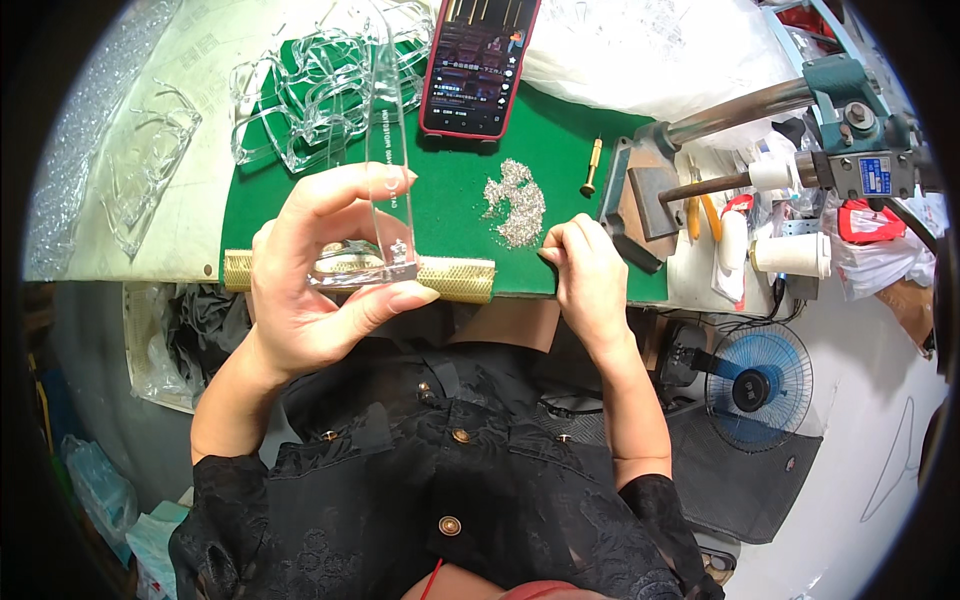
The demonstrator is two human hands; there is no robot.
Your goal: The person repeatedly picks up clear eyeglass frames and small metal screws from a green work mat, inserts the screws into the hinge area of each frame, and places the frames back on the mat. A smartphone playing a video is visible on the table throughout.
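My left hand (310,275) is raised over the front edge of the green mat (450,200), fingers curled round a clear plastic glasses frame (392,140). One temple arm stands upright between thumb and fingers; part of the frame is hidden by the hand. At the mat's front edge my right hand (590,280) is closed, thumb and forefinger pressed together; anything between them is too small to make out. Just beyond those fingertips lies a loose pile of tiny silvery metal pieces (520,215). A small brass-coloured screwdriver (592,167) lies to the right of the pile.
Several clear glasses frames (310,95) lie heaped at the back left. A red-cased phone (470,70) shows a lit screen behind the pile. A gold textured roll (455,280) runs along the front edge. Right stands a green metal bench tool (845,110); below is a fan (758,388).
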